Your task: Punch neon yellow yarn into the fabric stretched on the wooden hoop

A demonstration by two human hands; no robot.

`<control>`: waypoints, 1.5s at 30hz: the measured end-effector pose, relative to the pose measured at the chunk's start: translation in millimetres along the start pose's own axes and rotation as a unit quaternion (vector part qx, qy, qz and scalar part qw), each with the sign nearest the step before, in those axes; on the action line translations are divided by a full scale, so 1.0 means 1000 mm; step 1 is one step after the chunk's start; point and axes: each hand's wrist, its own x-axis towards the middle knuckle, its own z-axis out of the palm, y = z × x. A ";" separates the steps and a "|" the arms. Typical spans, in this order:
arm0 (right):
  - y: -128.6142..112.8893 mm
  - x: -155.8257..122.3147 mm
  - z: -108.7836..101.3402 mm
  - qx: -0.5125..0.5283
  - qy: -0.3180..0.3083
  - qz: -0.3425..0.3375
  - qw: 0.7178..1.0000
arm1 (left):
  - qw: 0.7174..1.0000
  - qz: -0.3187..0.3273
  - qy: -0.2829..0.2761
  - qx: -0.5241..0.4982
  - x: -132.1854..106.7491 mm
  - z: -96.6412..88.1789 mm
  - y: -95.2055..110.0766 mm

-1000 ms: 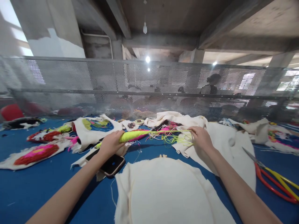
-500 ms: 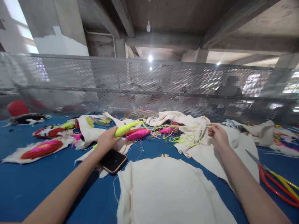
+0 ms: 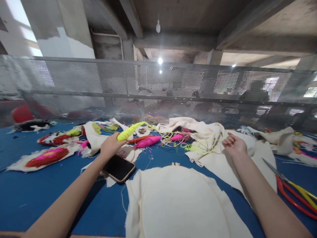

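Observation:
My left hand (image 3: 110, 145) is closed around the lower end of a neon-yellow yarn bundle (image 3: 132, 130), whose tip points up and to the right. From that tip a loose strand runs toward a tangle of yellow-green yarn (image 3: 198, 147) lying on cream cloth. My right hand (image 3: 234, 144) hovers over the cloth (image 3: 218, 165) right of the tangle, fingers curled in; any thin strand in them is too fine to make out. Nearest me lies an embroidery hoop (image 3: 175, 164) with plain cream fabric (image 3: 183, 201) stretched over it.
A black-screened phone (image 3: 120, 168) lies below my left hand. Large scissors (image 3: 294, 190) with red and yellow handles sit at the right. Pink yarn bundles (image 3: 148, 142) and embroidered patches (image 3: 47, 157) are spread over the blue table (image 3: 29, 195). A perforated metal screen (image 3: 153, 86) stands behind.
My left hand has shifted slightly left with the yellow yarn bundle. My right hand has moved a little right and turned, its fingers now curled where they had pinched yarn.

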 end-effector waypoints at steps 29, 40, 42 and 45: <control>-0.021 0.003 -0.013 0.019 0.134 -0.108 0.985 | 0.996 -0.030 0.032 0.075 0.003 -0.039 -0.027; 0.058 -0.081 0.061 -0.306 -0.352 0.009 0.885 | 0.906 0.030 -0.118 -0.406 -0.043 -0.031 0.060; 0.072 -0.109 0.071 -0.302 -0.473 0.047 0.827 | 0.840 0.024 -0.208 -0.501 -0.057 -0.032 0.074; 0.087 -0.144 0.078 -0.279 -0.560 0.130 0.769 | 0.757 0.042 -0.294 -0.582 -0.073 -0.031 0.087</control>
